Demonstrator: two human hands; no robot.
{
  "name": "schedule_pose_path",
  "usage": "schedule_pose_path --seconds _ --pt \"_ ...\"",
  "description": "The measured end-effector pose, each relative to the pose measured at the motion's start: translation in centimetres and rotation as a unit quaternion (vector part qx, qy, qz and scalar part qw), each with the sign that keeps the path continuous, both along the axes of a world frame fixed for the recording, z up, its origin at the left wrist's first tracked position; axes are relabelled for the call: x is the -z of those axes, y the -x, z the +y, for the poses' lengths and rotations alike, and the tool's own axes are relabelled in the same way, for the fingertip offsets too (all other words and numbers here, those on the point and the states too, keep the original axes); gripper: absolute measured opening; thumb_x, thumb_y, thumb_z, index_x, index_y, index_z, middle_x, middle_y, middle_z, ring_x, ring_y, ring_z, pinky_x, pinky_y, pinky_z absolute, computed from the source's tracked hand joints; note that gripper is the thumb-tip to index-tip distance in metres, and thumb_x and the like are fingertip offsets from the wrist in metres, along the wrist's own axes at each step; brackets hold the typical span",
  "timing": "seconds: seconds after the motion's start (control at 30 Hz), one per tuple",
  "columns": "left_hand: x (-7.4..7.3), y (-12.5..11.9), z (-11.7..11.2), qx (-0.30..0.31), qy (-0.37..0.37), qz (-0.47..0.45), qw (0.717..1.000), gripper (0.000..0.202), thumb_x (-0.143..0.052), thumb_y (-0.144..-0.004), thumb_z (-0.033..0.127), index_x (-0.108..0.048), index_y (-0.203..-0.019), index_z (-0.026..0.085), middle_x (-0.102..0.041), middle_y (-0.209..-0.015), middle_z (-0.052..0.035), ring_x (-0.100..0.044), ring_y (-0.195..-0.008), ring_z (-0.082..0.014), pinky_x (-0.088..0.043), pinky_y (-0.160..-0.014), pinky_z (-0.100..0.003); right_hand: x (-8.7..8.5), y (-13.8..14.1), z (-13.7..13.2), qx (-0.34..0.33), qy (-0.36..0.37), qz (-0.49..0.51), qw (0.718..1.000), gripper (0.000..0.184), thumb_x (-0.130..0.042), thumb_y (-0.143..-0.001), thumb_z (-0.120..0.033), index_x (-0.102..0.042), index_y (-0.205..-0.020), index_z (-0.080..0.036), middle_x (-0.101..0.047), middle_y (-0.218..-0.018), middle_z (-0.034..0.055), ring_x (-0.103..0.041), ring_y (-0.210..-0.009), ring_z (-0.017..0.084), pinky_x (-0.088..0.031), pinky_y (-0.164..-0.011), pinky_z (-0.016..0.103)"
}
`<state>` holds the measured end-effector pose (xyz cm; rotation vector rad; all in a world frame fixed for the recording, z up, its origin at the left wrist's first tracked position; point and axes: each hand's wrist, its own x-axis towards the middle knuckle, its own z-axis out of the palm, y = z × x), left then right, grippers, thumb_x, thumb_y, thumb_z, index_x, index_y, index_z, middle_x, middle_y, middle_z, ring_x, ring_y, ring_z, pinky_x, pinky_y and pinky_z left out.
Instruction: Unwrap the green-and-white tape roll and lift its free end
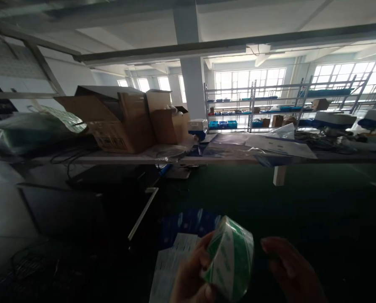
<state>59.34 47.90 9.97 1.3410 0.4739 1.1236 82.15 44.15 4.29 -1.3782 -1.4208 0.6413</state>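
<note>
Holding a roll of green-and-white tape (230,256) low in the middle of the view, the left hand (190,275) grips it from the left side, with the thumb pressed on the printed outer face and the other fingers hidden behind the roll. The roll stands on its edge, a little tilted, above the dark green table surface (301,202). The right hand (290,271) is just beside the roll on the right, not touching it as far as I can see; its fingers are bent loosely toward the roll and lie close together (the tips are blurred, so I cannot tell if they pinch a loose end of tape).

Under the hands lie some white printed sheets (172,263), and behind them a blue packet (188,223), both dim in the shadow. A thin pale strip (142,214) lies slanted on the table, left of the blue packet.

Further back, a long shelf (206,159) crosses the view. On it stand open cardboard boxes (121,122) at the left, a green plastic bag (33,128) beside them, and clear plastic sleeves (263,145) at the right. Behind the shelf rises a white pillar (192,84), and metal racks with blue bins (225,124) stand before bright windows (249,80).
</note>
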Motion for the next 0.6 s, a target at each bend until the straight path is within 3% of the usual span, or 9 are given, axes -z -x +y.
schedule_pose_path --seconds 0.1,0.23,0.3,0.43,0.6 --pt "0.3 -0.9 -2.7 0.007 0.009 0.011 1.0 0.026 -0.07 -0.068 0.045 -0.06 -0.077 0.023 -0.045 -0.131 -0.005 -0.036 -0.122 -0.0398 -0.043 -0.089 -0.047 -4.1 0.4 -1.1 -0.129 -0.083 0.17 0.974 0.042 -0.055 -0.083 -0.046 -0.049 -0.122 -0.031 -0.048 -0.129 0.0072 -0.049 -0.117 0.027 -0.047 -0.095 0.04" --pt "0.3 -1.3 -4.8 0.001 0.02 0.033 0.999 0.025 -0.069 -0.069 0.043 -0.06 -0.08 0.022 -0.043 -0.133 -0.0046 -0.031 -0.126 -0.0406 -0.04 -0.092 -0.047 -7.4 0.4 -2.8 -0.267 -0.068 0.232 0.933 0.042 -0.06 -0.083 -0.036 -0.046 -0.123 -0.031 -0.051 -0.128 0.0083 -0.049 -0.119 0.025 -0.045 -0.097 0.04" --pt "0.6 -1.6 -5.2 0.014 0.01 0.028 0.999 0.026 -0.068 -0.069 0.044 -0.059 -0.077 0.02 -0.04 -0.135 -0.0058 -0.032 -0.125 -0.0413 -0.04 -0.091 -0.046 -7.7 0.1 -3.7 -0.283 -0.048 0.242 0.927 0.041 -0.063 -0.081 -0.025 -0.048 -0.119 -0.029 -0.054 -0.124 0.009 -0.052 -0.115 0.024 -0.046 -0.096 0.039" --pt "1.1 -2.5 -5.5 0.064 0.025 0.016 0.998 0.035 -0.072 -0.063 0.049 -0.056 -0.071 0.019 -0.039 -0.135 -0.0066 -0.034 -0.122 -0.0421 -0.04 -0.091 -0.047 -7.6 -0.8 -5.2 -0.241 0.017 0.254 0.937 0.045 -0.067 -0.071 -0.008 -0.049 -0.109 -0.026 -0.056 -0.116 0.0072 -0.055 -0.11 0.022 -0.045 -0.095 0.039" --pt "1.3 -4.3 -6.1 0.136 0.1 -0.02 0.985 0.036 -0.072 -0.06 0.048 -0.055 -0.074 0.019 -0.042 -0.133 -0.0083 -0.038 -0.118 -0.0419 -0.041 -0.088 -0.049 -7.6 -2.9 -6.4 -0.273 0.094 0.298 0.91 0.038 -0.07 -0.072 -0.014 -0.05 -0.103 -0.022 -0.053 -0.115 0.0062 -0.055 -0.103 0.02 -0.047 -0.09 0.037"
